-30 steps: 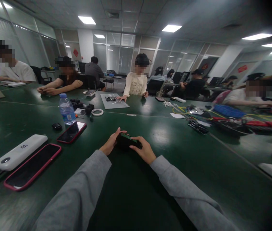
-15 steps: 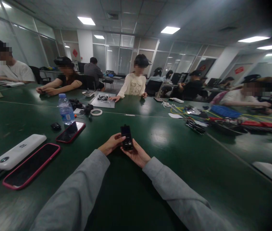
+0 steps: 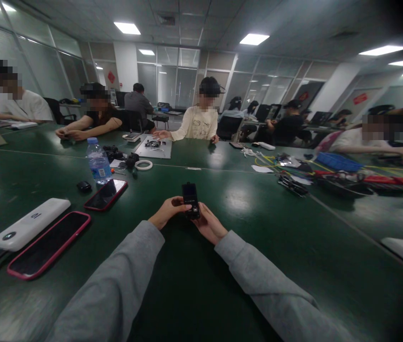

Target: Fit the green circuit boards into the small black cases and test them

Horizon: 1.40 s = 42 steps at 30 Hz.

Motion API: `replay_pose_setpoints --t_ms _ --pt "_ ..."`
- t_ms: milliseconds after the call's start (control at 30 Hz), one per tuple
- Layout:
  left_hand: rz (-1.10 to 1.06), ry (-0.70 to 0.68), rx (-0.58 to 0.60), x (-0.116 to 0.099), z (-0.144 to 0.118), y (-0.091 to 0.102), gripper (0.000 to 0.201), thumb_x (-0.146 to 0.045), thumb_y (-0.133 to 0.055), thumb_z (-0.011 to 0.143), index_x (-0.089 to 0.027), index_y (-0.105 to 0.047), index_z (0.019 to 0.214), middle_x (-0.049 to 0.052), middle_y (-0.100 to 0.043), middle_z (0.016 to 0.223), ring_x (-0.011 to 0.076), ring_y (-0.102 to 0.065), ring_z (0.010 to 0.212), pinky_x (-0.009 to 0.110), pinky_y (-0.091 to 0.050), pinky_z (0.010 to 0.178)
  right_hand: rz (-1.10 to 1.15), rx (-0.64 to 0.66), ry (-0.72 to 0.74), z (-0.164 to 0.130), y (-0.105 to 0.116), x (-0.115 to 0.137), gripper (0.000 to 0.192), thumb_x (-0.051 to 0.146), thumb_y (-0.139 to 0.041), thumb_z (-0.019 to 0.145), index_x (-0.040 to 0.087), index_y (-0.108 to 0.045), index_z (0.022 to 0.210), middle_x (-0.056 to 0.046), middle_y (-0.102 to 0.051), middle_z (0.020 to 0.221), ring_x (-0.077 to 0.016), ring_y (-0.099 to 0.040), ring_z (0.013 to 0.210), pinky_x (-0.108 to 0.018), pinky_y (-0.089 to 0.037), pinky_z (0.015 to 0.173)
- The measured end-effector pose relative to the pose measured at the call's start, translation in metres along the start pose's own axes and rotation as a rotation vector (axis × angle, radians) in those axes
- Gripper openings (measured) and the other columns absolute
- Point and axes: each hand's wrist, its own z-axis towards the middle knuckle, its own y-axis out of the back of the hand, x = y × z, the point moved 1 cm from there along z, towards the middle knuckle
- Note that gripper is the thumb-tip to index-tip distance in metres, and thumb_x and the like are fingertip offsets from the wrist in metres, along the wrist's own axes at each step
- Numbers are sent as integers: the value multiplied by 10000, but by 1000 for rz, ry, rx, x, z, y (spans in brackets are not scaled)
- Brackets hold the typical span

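Holding a small black device [image 3: 190, 200] upright, hands [image 3: 187, 218] amid bare green table [image 3: 244, 247].

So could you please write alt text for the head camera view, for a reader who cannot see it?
Both hands, left hand and right hand, hold a small black device upright over a dark green table. To the left lie two phones, a white power bank and a water bottle; other people sit around the far side.

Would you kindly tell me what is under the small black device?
The right hand cradles the small black device from below; the left hand touches its side. Its underside is hidden.
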Motion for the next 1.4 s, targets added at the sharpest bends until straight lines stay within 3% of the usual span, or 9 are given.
replay_pose_setpoints --t_ms 167,467,967,1100,1267,1400 --pt "75 2 -42 -1 0 -1 432 -295 -801 556 -121 -649 921 107 -652 970 204 -592 913 382 -386 911 -131 -47 44 -1 -1 -1 365 415 -717 692 212 -582 962 -24 -615 988 -145 -579 893 -285 -451 804" --pt "164 -11 -70 -3 -1 -4 441 -341 -787 574 -125 -654 935 113 -650 991 217 -587 935 387 -383 920 -58 -42 21 -3 -2 3 353 337 -753 661 177 -608 940 -28 -629 916 -131 -586 831 -262 -459 756" --pt "52 67 -50 -1 2 -9 396 -353 -787 573 -147 -558 821 47 -617 870 171 -568 850 336 -394 849 -59 -27 1 0 0 4 341 374 -735 677 166 -619 920 -42 -643 931 -148 -602 852 -278 -473 785" --pt "-55 77 -79 1 4 -9 454 -463 -714 652 -146 -577 946 70 -625 945 183 -575 908 344 -374 897 -61 -18 -6 0 1 2 342 372 -730 683 159 -620 926 -44 -644 928 -149 -609 856 -290 -468 813" --pt "-410 196 57 -1 -3 -27 730 -746 -385 725 -139 -599 1069 128 -627 1078 244 -561 1036 363 -404 897 -80 8 -37 0 0 1 366 349 -736 680 133 -611 947 -64 -640 946 -149 -604 880 -271 -458 822" --pt "-515 248 -17 2 -6 -40 787 -781 -325 715 -163 -591 1124 117 -631 1105 247 -567 1042 366 -431 876 -112 -26 -48 -1 -3 1 391 355 -747 660 130 -603 946 -67 -633 939 -149 -600 856 -269 -459 796"
